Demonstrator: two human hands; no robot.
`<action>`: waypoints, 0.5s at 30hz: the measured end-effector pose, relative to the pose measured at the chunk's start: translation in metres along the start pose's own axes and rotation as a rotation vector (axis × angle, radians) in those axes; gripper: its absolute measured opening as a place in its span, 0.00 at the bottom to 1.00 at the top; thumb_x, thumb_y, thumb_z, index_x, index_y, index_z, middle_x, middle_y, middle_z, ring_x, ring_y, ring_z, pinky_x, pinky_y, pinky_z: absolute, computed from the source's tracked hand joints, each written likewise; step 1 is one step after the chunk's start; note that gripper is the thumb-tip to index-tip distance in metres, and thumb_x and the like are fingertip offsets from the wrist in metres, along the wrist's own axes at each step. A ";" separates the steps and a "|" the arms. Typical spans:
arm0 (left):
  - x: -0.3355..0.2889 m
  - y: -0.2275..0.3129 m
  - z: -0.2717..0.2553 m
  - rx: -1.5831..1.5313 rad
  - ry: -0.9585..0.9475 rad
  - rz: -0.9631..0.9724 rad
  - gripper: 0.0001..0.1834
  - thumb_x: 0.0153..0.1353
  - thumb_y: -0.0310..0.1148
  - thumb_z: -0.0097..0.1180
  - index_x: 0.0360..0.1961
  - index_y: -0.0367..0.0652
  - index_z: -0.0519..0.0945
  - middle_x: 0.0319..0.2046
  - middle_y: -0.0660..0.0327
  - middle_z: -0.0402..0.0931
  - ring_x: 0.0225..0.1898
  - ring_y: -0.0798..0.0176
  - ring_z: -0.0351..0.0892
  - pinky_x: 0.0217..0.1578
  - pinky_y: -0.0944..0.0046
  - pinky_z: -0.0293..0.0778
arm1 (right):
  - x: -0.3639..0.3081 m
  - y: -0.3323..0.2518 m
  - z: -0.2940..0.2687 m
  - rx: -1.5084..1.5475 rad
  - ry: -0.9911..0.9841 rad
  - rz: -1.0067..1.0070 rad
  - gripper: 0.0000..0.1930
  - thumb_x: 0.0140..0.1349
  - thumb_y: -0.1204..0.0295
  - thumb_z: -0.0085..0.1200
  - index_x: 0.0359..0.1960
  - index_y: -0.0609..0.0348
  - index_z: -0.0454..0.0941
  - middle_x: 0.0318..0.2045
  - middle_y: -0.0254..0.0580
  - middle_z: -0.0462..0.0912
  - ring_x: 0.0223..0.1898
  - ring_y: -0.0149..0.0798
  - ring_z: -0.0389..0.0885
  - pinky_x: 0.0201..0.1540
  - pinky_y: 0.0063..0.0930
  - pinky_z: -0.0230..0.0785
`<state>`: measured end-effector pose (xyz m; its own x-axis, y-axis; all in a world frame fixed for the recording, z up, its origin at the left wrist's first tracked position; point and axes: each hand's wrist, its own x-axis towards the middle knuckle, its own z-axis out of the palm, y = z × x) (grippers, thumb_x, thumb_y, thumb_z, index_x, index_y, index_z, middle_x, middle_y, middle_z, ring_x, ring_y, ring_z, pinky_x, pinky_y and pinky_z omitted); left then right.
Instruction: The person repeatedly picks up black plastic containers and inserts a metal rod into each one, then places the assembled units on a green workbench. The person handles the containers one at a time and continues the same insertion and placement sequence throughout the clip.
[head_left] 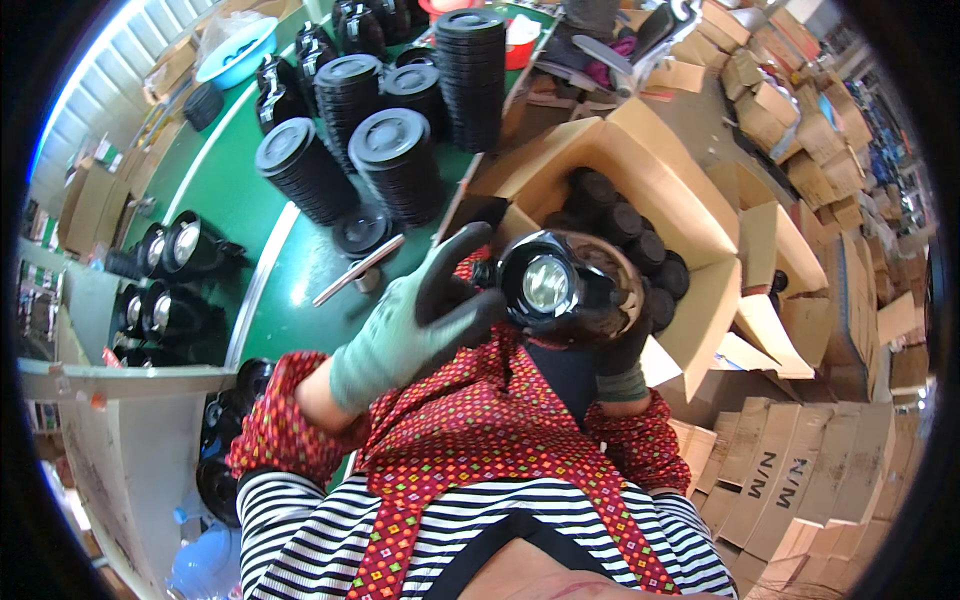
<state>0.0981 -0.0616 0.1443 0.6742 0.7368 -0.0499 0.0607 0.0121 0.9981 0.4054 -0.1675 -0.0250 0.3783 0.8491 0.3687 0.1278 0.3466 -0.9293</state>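
Note:
A glossy black jug [610, 300] is tilted in front of my chest, its round mouth showing a shiny silvery inside. My right hand [622, 368], in a green glove with dark fingers, holds it from its right and underside; most of those fingers are hidden behind the jug. My left hand [415, 315], in a matching glove, is just left of the jug with thumb and fingers spread and nothing between them. Beyond my left hand, a thin light-coloured rod-like tool [358, 270] rests slantwise on the green table [285, 320], near a black round disc [362, 232].
Stacks of black round lids [392, 165] stand on the table, with several black jugs [190, 245] at the left and a blue basin [238, 52] at the far left. An open carton [700, 300] with dark round parts stands right. Flattened cartons [790, 470] are piled at lower right.

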 end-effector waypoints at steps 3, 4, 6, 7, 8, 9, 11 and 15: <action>-0.011 0.026 0.018 0.380 0.131 0.402 0.51 0.52 0.34 0.79 0.75 0.38 0.64 0.41 0.53 0.82 0.38 0.59 0.85 0.42 0.61 0.80 | -0.004 0.013 -0.005 -0.231 0.099 -0.090 0.26 0.69 0.66 0.62 0.65 0.64 0.74 0.60 0.47 0.82 0.55 0.42 0.85 0.62 0.36 0.78; -0.012 0.028 0.019 0.621 0.193 0.557 0.54 0.47 0.36 0.83 0.74 0.38 0.66 0.45 0.52 0.80 0.42 0.56 0.84 0.44 0.58 0.80 | 0.001 0.008 -0.002 -0.300 0.048 -0.103 0.27 0.68 0.65 0.63 0.65 0.65 0.74 0.61 0.48 0.81 0.55 0.42 0.85 0.62 0.35 0.78; -0.016 0.030 0.021 0.669 0.192 0.605 0.51 0.36 0.44 0.87 0.64 0.43 0.77 0.57 0.47 0.72 0.60 0.41 0.74 0.59 0.45 0.74 | 0.000 0.009 0.002 -0.040 0.078 0.042 0.29 0.68 0.64 0.64 0.66 0.65 0.73 0.63 0.49 0.80 0.57 0.43 0.84 0.63 0.37 0.78; -0.014 0.032 0.026 0.694 0.207 0.636 0.49 0.35 0.45 0.87 0.62 0.45 0.79 0.60 0.45 0.69 0.63 0.39 0.72 0.62 0.44 0.72 | -0.002 0.013 -0.001 0.040 0.086 0.092 0.29 0.68 0.64 0.63 0.67 0.65 0.72 0.63 0.50 0.80 0.58 0.43 0.84 0.63 0.38 0.78; -0.011 0.033 0.031 0.720 0.222 0.667 0.47 0.35 0.46 0.87 0.60 0.47 0.82 0.64 0.43 0.66 0.66 0.36 0.69 0.65 0.42 0.69 | -0.004 0.016 -0.001 0.121 0.098 0.141 0.30 0.68 0.63 0.63 0.68 0.64 0.71 0.64 0.50 0.79 0.59 0.43 0.83 0.63 0.38 0.78; -0.008 0.033 0.035 0.700 0.197 0.628 0.44 0.36 0.48 0.86 0.58 0.49 0.83 0.70 0.39 0.60 0.73 0.30 0.60 0.70 0.38 0.63 | -0.009 0.023 -0.005 0.151 0.103 0.166 0.30 0.69 0.63 0.61 0.68 0.64 0.70 0.64 0.50 0.79 0.60 0.44 0.83 0.64 0.39 0.78; -0.003 0.031 0.040 0.727 0.161 0.622 0.39 0.41 0.50 0.83 0.56 0.49 0.84 0.74 0.35 0.55 0.75 0.26 0.54 0.71 0.34 0.58 | -0.011 0.018 0.000 0.367 0.092 0.233 0.29 0.73 0.60 0.56 0.70 0.64 0.68 0.65 0.51 0.78 0.62 0.45 0.81 0.65 0.42 0.77; 0.009 0.004 0.039 0.556 0.106 0.589 0.32 0.44 0.43 0.83 0.50 0.46 0.87 0.74 0.33 0.55 0.74 0.27 0.58 0.71 0.37 0.61 | -0.006 -0.037 0.019 0.561 -0.044 0.215 0.34 0.78 0.47 0.37 0.74 0.60 0.63 0.70 0.52 0.73 0.68 0.50 0.75 0.71 0.50 0.70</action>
<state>0.1337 -0.0813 0.1467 0.6380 0.5784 0.5084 0.0933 -0.7134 0.6945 0.3813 -0.1781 0.0072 0.3021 0.9350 0.1856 -0.4553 0.3126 -0.8337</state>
